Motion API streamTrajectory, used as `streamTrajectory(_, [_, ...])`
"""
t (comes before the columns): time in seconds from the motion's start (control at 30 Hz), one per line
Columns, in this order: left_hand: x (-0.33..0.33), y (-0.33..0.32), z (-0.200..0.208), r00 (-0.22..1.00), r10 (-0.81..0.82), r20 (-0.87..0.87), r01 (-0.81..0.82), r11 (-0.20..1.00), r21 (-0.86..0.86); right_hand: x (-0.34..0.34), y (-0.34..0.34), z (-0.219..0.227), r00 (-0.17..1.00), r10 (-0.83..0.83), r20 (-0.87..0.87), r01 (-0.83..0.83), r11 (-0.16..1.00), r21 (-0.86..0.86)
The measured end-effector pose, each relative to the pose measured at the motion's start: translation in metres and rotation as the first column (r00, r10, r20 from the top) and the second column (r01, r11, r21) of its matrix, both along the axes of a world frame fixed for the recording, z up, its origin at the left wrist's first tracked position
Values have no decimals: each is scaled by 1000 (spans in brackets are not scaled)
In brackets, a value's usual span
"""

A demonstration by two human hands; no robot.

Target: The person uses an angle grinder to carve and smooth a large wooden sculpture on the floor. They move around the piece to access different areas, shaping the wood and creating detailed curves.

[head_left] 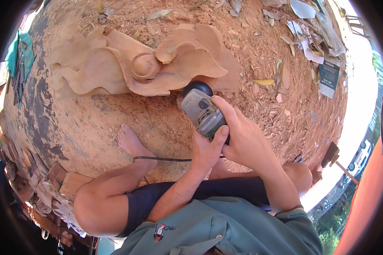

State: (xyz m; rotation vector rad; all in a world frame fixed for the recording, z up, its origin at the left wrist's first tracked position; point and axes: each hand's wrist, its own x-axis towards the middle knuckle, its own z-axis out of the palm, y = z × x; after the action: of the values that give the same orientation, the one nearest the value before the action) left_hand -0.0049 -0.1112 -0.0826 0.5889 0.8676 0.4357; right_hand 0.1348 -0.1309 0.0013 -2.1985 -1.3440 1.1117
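Our left hand (206,151) and right hand (247,138) (wrapped) grip the angle grinder (203,111), likely sanding the wood carving's (110,68) near edge; next needs steadiness.

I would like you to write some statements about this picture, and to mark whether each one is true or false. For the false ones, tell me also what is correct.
1. The left hand and the right hand both hold the grey power tool. True.
2. The carved wooden piece lies to the right of the grey power tool. False: it lies beyond it, mostly to its left.
3. The yellow leaf lies to the right of the carved wooden piece. True.
4. The cord is bright red. False: it is dark.
5. The foot on the left is bare. True.
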Motion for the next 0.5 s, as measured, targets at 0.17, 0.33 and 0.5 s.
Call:
streamTrajectory(0.17, [23,8,-3,997,-49,66,46,998,42,9,-9,-11,990,-137,-20,138,988,72])
streamTrajectory(0.33, [42,-8,0,989,-147,14,143,974,179,15,-48,-11,939,-341,-45,342,939,17])
streamTrajectory(0.5, [39,2,9,925,-326,-195,372,881,294,-4,-75,-49,827,-487,-279,545,817,190])
